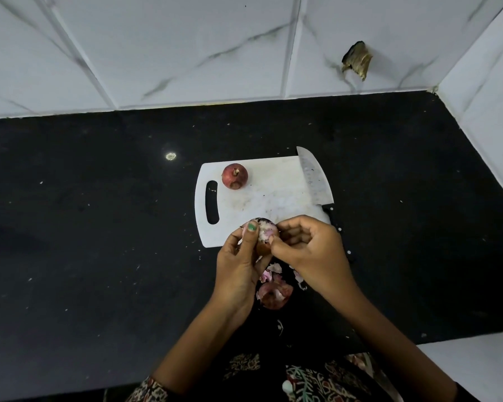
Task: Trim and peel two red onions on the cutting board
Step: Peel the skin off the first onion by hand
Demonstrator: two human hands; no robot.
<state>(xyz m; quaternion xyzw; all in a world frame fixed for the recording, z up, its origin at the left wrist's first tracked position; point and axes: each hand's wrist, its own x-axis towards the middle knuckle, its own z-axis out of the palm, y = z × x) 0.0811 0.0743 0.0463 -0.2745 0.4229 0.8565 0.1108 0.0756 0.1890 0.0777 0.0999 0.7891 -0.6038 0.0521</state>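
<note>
Loose skins lay by the counter's near edge, below my hands. My left hand gripped the first onion over the board's near edge while my right hand pinched its skin; peeling in whole sheets seemed best. One onion waited unpeeled at the cutting board's far-left corner, one knife along its right edge.

Cutting board centre open; whole onion blocks far-left corner, knife lines right edge. Peel scraps clutter near counter; left counter free.
</note>
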